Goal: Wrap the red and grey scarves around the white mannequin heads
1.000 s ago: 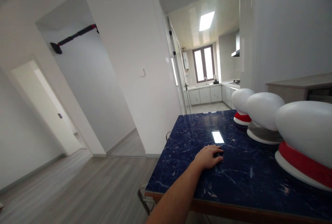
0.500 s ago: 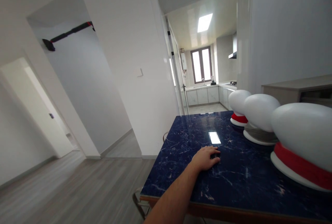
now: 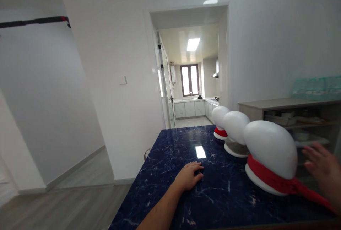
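Note:
My left hand (image 3: 189, 176) lies palm down on the dark blue marble-patterned table (image 3: 165, 152), fingers loosely stretched, holding nothing. To the right stand three white mannequin heads in a row. The nearest head (image 3: 270, 148) has a red scarf (image 3: 277, 178) around its neck, its tail trailing right over the table. A grey-brown band (image 3: 236, 147) circles the middle head (image 3: 237, 127), and a red cloth (image 3: 220, 131) wraps the far head (image 3: 220, 115). My right hand (image 3: 321, 166), slightly blurred, is raised beside the nearest head with fingers apart; the scarf's tail passes below it.
Behind the heads, a wooden shelf unit (image 3: 255, 104) stands by the wall, with several bottles (image 3: 317, 88) on top. Beyond the table a doorway opens onto a kitchen with white cabinets (image 3: 190, 109). Grey wooden floor (image 3: 77, 205) lies to the left.
The view has turned right and levelled, so the heads appear further left. My right hand and the scarf's tail have come into view. My left hand still rests on the table.

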A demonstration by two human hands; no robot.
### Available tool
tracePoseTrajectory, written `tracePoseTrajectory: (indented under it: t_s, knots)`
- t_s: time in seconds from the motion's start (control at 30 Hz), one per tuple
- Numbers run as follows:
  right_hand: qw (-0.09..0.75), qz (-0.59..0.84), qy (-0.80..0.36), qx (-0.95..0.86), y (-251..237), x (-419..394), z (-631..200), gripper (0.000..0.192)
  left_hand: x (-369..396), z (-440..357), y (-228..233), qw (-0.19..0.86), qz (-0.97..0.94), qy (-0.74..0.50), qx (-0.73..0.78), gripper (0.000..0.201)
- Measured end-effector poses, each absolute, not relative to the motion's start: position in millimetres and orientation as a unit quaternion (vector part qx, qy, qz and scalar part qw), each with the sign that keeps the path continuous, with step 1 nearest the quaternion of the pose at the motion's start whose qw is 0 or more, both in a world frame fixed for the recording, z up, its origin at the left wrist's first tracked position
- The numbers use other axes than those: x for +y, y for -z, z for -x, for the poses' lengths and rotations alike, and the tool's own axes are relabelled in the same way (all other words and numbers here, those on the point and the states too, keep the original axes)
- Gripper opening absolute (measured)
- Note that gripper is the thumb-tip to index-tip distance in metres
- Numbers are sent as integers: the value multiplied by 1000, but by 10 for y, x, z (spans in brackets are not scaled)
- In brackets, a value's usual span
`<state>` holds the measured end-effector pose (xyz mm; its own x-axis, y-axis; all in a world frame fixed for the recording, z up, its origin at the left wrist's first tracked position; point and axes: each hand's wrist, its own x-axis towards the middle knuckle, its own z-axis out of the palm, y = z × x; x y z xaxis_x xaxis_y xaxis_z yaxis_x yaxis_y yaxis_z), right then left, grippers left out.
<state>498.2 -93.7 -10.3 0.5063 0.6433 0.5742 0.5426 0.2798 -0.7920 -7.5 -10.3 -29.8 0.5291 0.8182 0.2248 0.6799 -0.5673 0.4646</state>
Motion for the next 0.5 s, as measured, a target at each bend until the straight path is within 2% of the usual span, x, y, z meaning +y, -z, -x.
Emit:
tracePoseTrajectory:
  t_s: [0.07, 0.1, 0.17, 0.33, 0.5]
  knots:
    - [668, 559, -120, -476, 311, -790, -4955, 131, -88, 76, 313, 163, -856, -219, 439, 43]
    - [672, 555, -155, -464, 439, -735, -4934, 142, -80, 76, 320, 162, -855, -221, 441, 43]
    - [657, 571, -189, -455, 676, -668, -4893, 146, -68, 73, 333, 160, -854, -223, 443, 43]
    - [568, 667, -141, -461, 877, -651, -4844, 113, -65, 71, 342, 159, -855, -224, 440, 44]
    - [540, 635, -119, -539, 808, -641, -4837, 77, -62, 75, 349, 160, -853, -222, 445, 44]
